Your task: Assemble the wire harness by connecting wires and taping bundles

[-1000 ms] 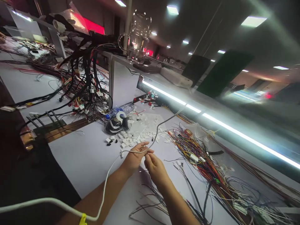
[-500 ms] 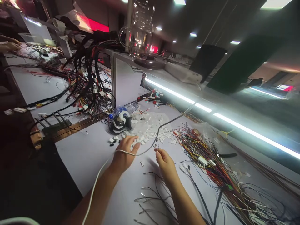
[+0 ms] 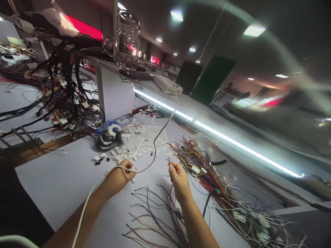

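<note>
My left hand [image 3: 120, 177] is closed, its fingertips pinched on a small white plastic connector [image 3: 133, 168] that is partly covered. A white-grey cable [image 3: 154, 151] crosses the view in front of this hand. My right hand [image 3: 179, 179] is pinched round a few thin wires, whose crimped ends [image 3: 169, 162] stick up past the thumb. Below and between the hands, loose wires [image 3: 147, 210] fan out on the white tabletop [image 3: 59, 182]. Just beyond my left hand lies a pile of white connectors [image 3: 137, 150].
Black-and-white tape rolls [image 3: 108, 137] and a plastic bottle [image 3: 124, 120] lie beyond the connectors. To the right stretches a thick bundle of coloured wires [image 3: 204, 172]. A lit tube lamp [image 3: 227, 137] runs under the shelf. Black harnesses [image 3: 67, 75] hang at left.
My left hand has gone from spread fingers by the connector pile to a pinch on a connector, drawing nearer to me. My right hand still grips the wires. The view has swung right.
</note>
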`<state>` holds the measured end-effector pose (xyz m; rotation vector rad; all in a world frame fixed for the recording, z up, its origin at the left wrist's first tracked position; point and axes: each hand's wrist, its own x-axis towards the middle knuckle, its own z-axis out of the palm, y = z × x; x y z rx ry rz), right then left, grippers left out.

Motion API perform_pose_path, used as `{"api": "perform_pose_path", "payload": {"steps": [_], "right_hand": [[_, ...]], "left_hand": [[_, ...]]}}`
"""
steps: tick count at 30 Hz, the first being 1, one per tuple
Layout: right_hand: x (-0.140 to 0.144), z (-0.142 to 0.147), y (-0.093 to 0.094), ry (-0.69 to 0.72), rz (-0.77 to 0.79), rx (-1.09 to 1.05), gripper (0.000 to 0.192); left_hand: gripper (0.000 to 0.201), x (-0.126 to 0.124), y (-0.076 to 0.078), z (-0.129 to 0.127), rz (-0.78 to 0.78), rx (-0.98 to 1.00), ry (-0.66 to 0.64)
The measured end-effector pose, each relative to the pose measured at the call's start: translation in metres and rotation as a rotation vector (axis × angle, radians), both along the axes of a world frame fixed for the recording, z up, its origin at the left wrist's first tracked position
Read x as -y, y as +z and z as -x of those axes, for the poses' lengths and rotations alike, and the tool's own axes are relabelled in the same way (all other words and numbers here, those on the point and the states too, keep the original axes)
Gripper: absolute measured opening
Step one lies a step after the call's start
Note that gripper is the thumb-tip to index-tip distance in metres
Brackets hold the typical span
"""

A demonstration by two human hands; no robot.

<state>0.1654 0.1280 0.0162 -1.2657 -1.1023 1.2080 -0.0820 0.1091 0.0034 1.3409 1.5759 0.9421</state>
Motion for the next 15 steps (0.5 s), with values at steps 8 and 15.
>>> {"api": "perform_pose_path", "payload": {"steps": [8, 15], "right_hand": [[-0.007, -0.037, -0.032, -0.039, 0.004, -0.096, 0.034], [-0.012, -0.044, -0.053, -0.033, -0.004, -0.056, 0.029]], "left_hand": [[0.032, -0.018, -0.001, -0.113, 0.324, 0.915, -0.180], [0.039, -0.046, -0.024, -0.129, 0.228, 0.905, -0.209]]}}
